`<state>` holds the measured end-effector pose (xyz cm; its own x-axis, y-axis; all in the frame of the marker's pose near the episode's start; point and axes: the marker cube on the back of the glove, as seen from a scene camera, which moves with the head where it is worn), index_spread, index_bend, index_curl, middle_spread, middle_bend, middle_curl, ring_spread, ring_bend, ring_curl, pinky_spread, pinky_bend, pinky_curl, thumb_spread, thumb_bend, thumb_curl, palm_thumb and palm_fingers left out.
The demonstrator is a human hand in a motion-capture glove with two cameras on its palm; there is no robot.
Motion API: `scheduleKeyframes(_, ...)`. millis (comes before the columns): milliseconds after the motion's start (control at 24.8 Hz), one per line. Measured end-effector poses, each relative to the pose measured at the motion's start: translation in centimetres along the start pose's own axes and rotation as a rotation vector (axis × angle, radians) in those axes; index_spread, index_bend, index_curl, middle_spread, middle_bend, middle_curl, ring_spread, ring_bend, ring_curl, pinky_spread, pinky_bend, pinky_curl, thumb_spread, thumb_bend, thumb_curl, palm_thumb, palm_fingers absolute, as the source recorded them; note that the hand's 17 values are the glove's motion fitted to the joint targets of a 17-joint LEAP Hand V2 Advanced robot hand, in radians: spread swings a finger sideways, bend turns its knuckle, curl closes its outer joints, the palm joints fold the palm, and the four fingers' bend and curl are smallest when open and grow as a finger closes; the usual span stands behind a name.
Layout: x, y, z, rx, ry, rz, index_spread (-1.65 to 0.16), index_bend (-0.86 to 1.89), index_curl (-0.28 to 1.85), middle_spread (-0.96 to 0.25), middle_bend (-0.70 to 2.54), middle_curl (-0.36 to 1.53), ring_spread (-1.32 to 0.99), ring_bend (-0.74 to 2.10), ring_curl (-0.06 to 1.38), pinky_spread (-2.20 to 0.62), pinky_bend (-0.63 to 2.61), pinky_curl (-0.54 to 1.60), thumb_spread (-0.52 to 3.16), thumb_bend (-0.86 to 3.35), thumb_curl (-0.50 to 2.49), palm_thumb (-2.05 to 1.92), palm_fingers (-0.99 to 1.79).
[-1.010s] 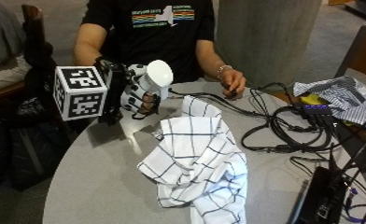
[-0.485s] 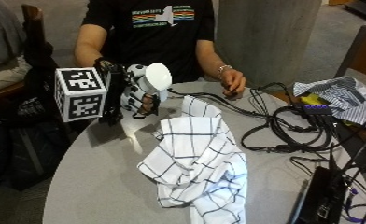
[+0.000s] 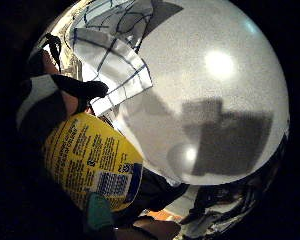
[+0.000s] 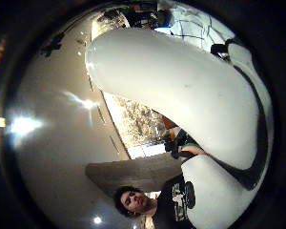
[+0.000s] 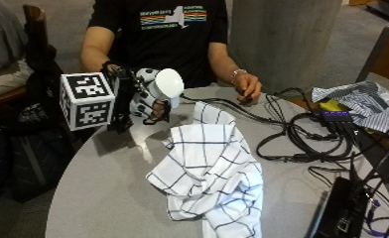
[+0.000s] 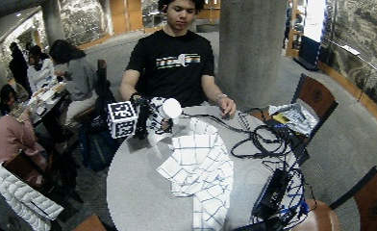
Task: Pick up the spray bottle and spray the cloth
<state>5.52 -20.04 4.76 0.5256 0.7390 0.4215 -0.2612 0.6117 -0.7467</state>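
Right hand (image 5: 136, 96) is gripping the spray bottle (image 5: 160, 88), lifted off the surface (image 5: 102, 198) just beside the cloth (image 5: 211, 171). Aim nozzle at the cloth before squeezing.

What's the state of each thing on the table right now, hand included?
spray bottle: lifted off the table, tilted, held in the right hand
right hand: fingers curled round the bottle
cloth: crumpled on the table, beside the bottle
bare hand: resting on the table edge, holding nothing
cables: tangled on the table
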Motion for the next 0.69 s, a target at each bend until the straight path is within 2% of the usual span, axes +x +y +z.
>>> scheduleKeyframes(444, -0.2, 0.2, 0.8, -0.013, -0.014, -0.017, -0.14, 0.16, 0.5, -0.05, 0.38, 0.57, -0.03, 0.58, 0.45, 0.0, 0.35, 0.38, 0.62, -0.03, 0.67, 0.89, 1.19)
scheduleKeyframes(566, -0.8, 0.6, 1.5, -0.011, -0.033, -0.069, -0.14, 0.16, 0.5, -0.05, 0.39, 0.57, -0.03, 0.58, 0.45, 0.0, 0.35, 0.38, 0.63, -0.03, 0.67, 0.89, 1.19)
scheduleKeyframes(687, -1.9, 1.5, 3.3, -0.01, -0.054, -0.187, -0.14, 0.16, 0.5, -0.05, 0.39, 0.57, -0.03, 0.58, 0.45, 0.0, 0.35, 0.38, 0.63, -0.03, 0.67, 0.89, 1.19)
